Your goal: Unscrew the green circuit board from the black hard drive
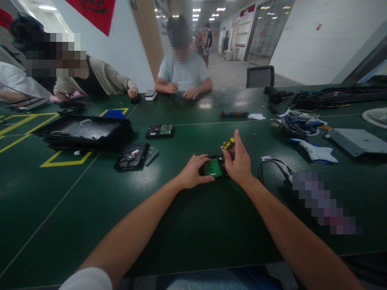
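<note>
A hard drive (213, 167) lies on the green table in front of me, its green circuit board facing up. My left hand (195, 172) grips its left end, thumb along the near edge and fingers over the far one. Above the right end, my right hand (238, 161) is closed on a screwdriver (229, 143) with a yellow and black handle. The screwdriver is tilted, and its tip is hidden behind my fingers. To the left lie another hard drive (159, 130), an opened black drive casing (132, 156) with small parts on it, and a loose circuit board (151, 155).
Black plastic trays (86, 131) are stacked at the left. On the right are a cable bundle (299, 123), a glove (316, 152), a grey metal box (359, 141) and a black cable (273, 161). Two people (184, 72) sit across the table, hands on it.
</note>
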Motion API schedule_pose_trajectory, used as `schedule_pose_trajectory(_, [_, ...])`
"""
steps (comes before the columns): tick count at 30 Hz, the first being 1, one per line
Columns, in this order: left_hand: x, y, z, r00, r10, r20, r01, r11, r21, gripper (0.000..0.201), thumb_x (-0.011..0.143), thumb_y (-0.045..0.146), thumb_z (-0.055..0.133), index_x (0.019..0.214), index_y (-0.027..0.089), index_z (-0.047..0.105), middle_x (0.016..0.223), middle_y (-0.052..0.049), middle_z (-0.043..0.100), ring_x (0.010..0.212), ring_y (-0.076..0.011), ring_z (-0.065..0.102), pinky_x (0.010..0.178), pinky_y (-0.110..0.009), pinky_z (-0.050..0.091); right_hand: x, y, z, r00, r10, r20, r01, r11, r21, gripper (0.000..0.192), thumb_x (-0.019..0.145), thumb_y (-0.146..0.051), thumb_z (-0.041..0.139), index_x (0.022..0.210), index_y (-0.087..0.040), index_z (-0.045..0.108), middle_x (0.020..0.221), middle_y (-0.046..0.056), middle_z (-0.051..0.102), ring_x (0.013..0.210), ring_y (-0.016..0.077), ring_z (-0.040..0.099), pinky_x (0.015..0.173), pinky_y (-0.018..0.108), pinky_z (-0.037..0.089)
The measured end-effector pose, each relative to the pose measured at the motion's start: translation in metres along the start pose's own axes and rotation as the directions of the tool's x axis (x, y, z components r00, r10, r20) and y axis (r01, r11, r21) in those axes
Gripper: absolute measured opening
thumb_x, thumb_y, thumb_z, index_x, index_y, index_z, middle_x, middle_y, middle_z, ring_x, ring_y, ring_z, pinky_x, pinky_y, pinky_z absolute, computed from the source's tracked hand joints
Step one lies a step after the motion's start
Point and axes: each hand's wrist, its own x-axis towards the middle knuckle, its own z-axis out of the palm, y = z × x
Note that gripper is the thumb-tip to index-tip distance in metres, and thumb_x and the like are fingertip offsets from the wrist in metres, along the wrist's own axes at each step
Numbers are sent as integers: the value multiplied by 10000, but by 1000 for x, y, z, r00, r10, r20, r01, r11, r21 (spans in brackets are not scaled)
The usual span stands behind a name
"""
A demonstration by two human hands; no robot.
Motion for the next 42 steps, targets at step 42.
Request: schedule_pose_trajectory(42, [-2,4,-1,1000,-12,-5,12,1000,-21,822,786,632,770,1462,240,516,1596,-135,459,1490,-372,413,1284,-631,155,38,-20,-20,991,55,118,-79,974,212,423,989,-318,573,1411,-321,552,1323,76,647,1088,249,669,853,442,646])
